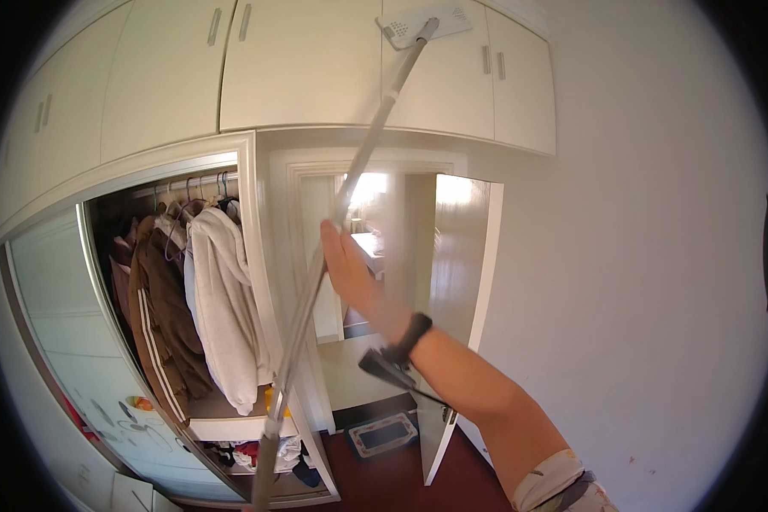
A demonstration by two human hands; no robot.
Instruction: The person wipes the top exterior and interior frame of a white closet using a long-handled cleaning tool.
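A flat mop with a long metal pole [374,136] rises at a slant from the lower edge to the upper cupboards. Its pale, perforated mop head [405,27] lies up against a cream cupboard door [435,85] at the top. Partway along the pole, my right hand [344,260] is closed round it, the fingers partly hidden. A dark band [416,333] circles that wrist, with a blurred black piece [384,369] hanging from it. My left hand does not show; the pole's lower end runs out of the picture.
On the left stands an open wardrobe with a brown striped jacket [164,307], a pale hooded top [222,290] and a frosted sliding door [85,341]. Ahead, a white door [459,282] stands ajar by a doorway, with a mat [384,435] on the dark red floor. A pale wall [640,256] fills the right.
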